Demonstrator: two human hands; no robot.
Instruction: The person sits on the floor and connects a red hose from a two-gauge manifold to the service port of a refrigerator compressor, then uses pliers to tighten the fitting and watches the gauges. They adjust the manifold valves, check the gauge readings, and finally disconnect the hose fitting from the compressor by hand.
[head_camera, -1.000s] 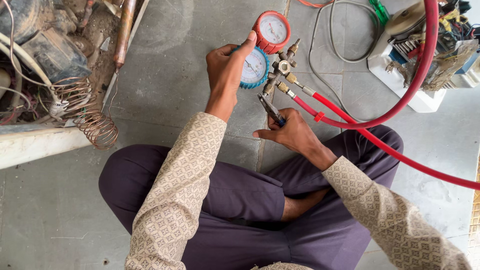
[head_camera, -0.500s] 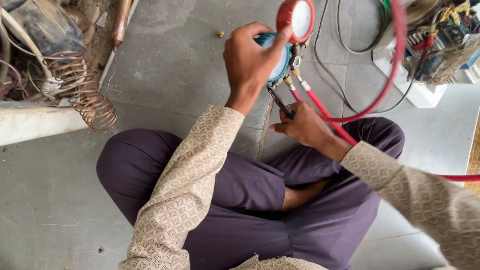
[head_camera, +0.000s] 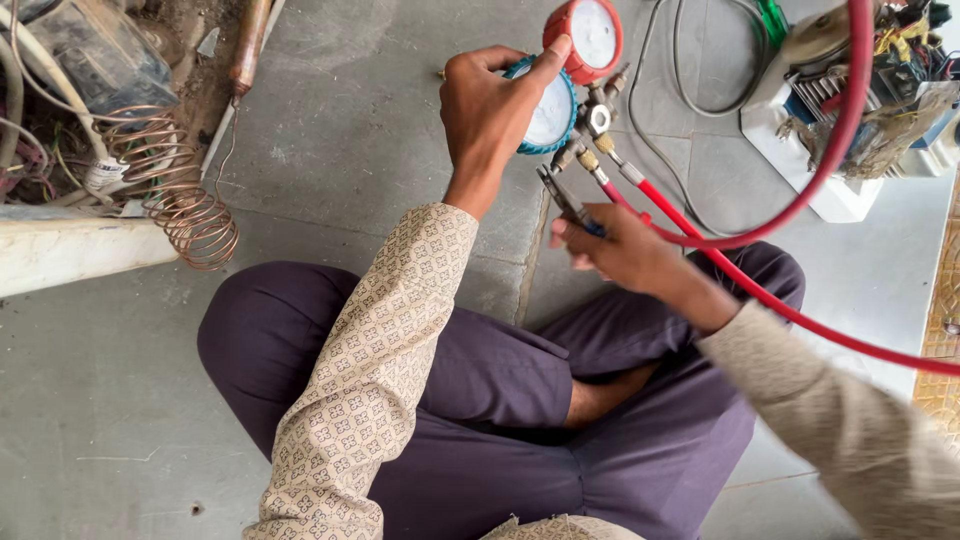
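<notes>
Sitting cross-legged on the grey stone floor (head_camera: 380, 120), the person works on a manifold gauge set (head_camera: 585, 110) held up over the knees. Far left – a copper coil (head_camera: 185, 205) and a cluttered unit, untouched. Left hand (head_camera: 490, 110) wraps the blue-rimmed gauge (head_camera: 553, 110), thumb up against the red-rimmed gauge (head_camera: 590, 35) above it. Right hand (head_camera: 615, 250) closes on a small wrench (head_camera: 562, 198) set at the brass fittings (head_camera: 590, 150), where the red hose (head_camera: 760, 290) joins.

Step in hand, by my reading: working a hose fitting with the wrench while the other hand steadies the gauges. Next move likely calls for a firm counter-hold and a short turn – the hose must not twist.

Against half a second ago: the gauges sit lower and more central in view, both dials showing more fully; grips look unchanged.
</notes>
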